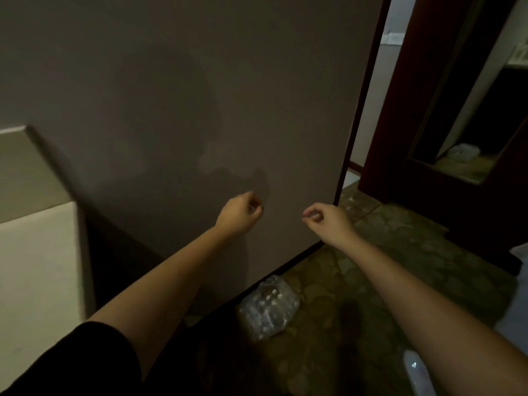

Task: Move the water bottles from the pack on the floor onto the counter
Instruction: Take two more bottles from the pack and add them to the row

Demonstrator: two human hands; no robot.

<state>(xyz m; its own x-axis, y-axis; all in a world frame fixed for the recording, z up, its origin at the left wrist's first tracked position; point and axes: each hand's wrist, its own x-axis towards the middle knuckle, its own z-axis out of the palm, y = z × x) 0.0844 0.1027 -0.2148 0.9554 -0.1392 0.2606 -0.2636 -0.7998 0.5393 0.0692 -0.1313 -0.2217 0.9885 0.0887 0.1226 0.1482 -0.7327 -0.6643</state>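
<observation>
both hands are loosely curled and hold nothing, left hand (241,210) and right hand (325,217) raised before the wall (171,95). the pack of water bottles (268,308) lies on the floor (400,267), nearer and below, between the forearms, roughly equidistant.

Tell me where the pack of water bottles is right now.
The pack of water bottles sits on the patterned floor at lower centre of the head view, against the wall's dark baseboard, below both hands.

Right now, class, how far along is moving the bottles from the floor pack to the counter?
Nothing looks done: the pale counter shows no bottles. Nothing is in hand: left hand and right hand are raised, loosely curled, empty. The clear plastic-wrapped pack of water bottles sits on the floor.
</observation>
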